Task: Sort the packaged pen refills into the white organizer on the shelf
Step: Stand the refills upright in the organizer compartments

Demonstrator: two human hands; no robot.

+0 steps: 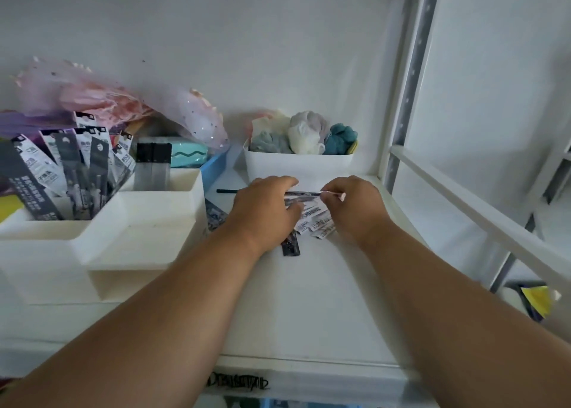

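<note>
here the white organizer (pixel 102 240) stands at the shelf's (pixel 324 299) left edge, 1 rear compartment already full of upright refill packs. the loose packaged pen refills (pixel 312 219) lie fanned mid-shelf, long axes running front to back; i can't count them. 2 hands meet there: the left hand (pixel 265 209) presses the pile, the right hand (pixel 352 203) pinches 1 pack. the left is nearer the organizer.
</note>
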